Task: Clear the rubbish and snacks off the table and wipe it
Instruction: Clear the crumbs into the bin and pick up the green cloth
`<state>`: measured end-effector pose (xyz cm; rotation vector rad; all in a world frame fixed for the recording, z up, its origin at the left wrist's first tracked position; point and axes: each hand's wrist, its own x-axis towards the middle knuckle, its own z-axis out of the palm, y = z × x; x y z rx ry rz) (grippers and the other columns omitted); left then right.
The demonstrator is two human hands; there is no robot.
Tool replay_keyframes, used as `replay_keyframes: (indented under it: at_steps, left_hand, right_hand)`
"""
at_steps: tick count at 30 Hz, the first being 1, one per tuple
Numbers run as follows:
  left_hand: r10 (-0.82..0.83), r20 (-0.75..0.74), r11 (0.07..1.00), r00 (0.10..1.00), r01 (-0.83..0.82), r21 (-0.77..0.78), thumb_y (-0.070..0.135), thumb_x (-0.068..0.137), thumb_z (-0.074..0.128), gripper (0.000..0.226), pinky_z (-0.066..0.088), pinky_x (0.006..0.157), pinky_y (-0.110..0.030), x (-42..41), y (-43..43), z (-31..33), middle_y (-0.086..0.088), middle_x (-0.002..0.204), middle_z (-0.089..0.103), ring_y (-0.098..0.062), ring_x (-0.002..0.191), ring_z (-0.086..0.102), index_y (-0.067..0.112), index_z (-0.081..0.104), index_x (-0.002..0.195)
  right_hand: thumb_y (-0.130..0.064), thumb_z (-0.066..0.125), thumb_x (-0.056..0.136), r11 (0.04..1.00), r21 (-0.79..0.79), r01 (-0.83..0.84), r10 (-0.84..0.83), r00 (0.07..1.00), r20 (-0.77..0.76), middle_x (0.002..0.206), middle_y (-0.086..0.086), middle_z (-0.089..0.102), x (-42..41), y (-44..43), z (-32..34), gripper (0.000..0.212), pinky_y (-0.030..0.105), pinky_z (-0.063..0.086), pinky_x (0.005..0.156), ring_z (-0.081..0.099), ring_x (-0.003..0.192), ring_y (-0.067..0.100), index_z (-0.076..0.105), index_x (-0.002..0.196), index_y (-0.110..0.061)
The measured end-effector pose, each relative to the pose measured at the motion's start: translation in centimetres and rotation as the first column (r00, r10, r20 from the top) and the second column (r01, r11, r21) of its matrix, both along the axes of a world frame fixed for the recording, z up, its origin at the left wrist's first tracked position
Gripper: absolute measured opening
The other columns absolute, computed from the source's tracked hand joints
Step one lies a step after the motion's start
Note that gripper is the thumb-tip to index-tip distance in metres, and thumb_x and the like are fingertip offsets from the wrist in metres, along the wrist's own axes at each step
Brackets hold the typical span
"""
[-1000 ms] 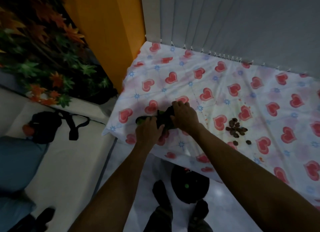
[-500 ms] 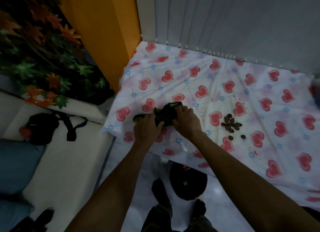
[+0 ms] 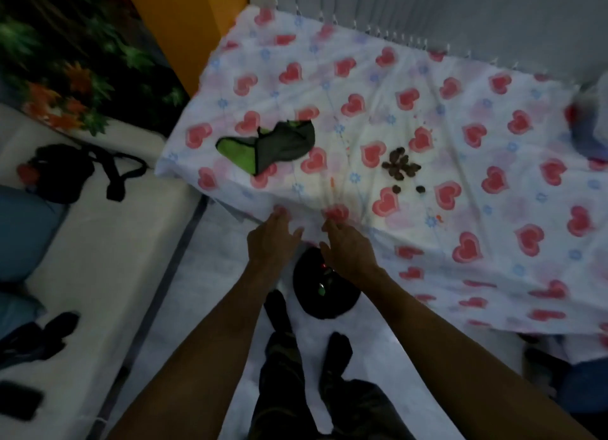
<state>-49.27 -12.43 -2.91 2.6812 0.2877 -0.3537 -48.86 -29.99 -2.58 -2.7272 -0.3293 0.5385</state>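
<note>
At the near edge of the tablecloth (image 3: 477,216), left hand (image 3: 273,242) and right hand (image 3: 348,252) close together, fingers straight, holding nothing

The tablecloth (image 3: 427,87) hides the table; the brown bits (image 3: 399,165) are unidentifiable.

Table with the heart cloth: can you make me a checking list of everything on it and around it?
Surface: heart-print tablecloth covers the table, wrinkled, with small specks of stain.
Job's things: green and grey rag lying loose on the left part; pile of brown snack bits near the middle, a few strays beside it.
Clutter: blurred thing at the right edge, too unclear to name.
Hands: left hand and right hand both open and empty, at the cloth's near edge.
Cables: nothing seen.
Surroundings: black bin on the floor below the hands; black bag on a white bench; leafy plant; grey blinds.
</note>
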Motion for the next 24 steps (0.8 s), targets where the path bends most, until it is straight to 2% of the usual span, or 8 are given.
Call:
replay_keyframes:
  at_steps: [7,12,18,21,24]
  left_hand:
    - [-0.104,-0.122,0.992,0.987,0.112,0.054,0.051,0.098,0.056,0.046,0.048,0.071,-0.036,-5.3,-3.1,-6.5,-0.010,0.113,0.069,-0.033,0.102,0.069,0.012,0.056,0.122]
    - [-0.178,-0.189,0.966,0.966,0.208,0.151,0.057,0.097,0.052,0.050,0.050,0.067,-0.034,-4.2,-2.9,-16.6,-0.010,0.107,0.070,-0.029,0.094,0.071,0.014,0.056,0.121]
    - [-0.228,-0.252,0.931,0.940,0.287,0.226,0.058,0.099,0.047,0.054,0.051,0.069,-0.035,-3.0,-2.0,-30.3,-0.011,0.112,0.067,-0.030,0.097,0.070,0.012,0.054,0.127]
    - [-0.214,-0.318,0.942,0.923,0.282,0.184,0.058,0.099,0.048,0.058,0.051,0.072,-0.036,-4.2,-1.4,-36.4,-0.013,0.119,0.062,-0.030,0.104,0.066,0.010,0.049,0.131]
    - [-0.126,-0.389,0.982,0.912,0.171,0.082,0.055,0.097,0.054,0.065,0.053,0.085,-0.043,-5.6,-1.3,-41.0,-0.016,0.128,0.057,-0.033,0.114,0.061,0.006,0.044,0.139]
  right_hand:
    - [-0.033,0.052,0.099,0.995,-0.084,0.054,-0.069,0.979,-0.191,0.122,0.010,0.062,-7.1,-5.2,-7.4,0.039,0.040,0.052,0.081,0.063,0.107,0.032,0.050,0.133,-0.013]
    - [-0.033,0.055,0.096,0.987,-0.088,0.131,-0.149,0.957,-0.248,0.117,0.011,0.062,-8.0,-7.1,-16.4,0.038,0.039,0.054,0.076,0.063,0.105,0.032,0.052,0.128,-0.013]
    - [-0.033,0.057,0.095,0.957,-0.185,0.222,-0.271,0.911,-0.310,0.121,0.016,0.060,-7.0,-8.8,-29.8,0.048,0.043,0.054,0.084,0.062,0.110,0.036,0.046,0.136,-0.010]
    - [-0.033,0.058,0.095,0.920,-0.242,0.307,-0.376,0.867,-0.328,0.131,0.023,0.050,-7.3,-9.7,-35.2,0.061,0.048,0.050,0.092,0.054,0.118,0.043,0.034,0.144,-0.004]
    - [-0.037,0.061,0.092,0.872,-0.279,0.402,-0.485,0.783,-0.389,0.138,0.025,0.042,-8.2,-10.5,-39.5,0.077,0.052,0.046,0.099,0.047,0.125,0.046,0.022,0.149,-0.004]
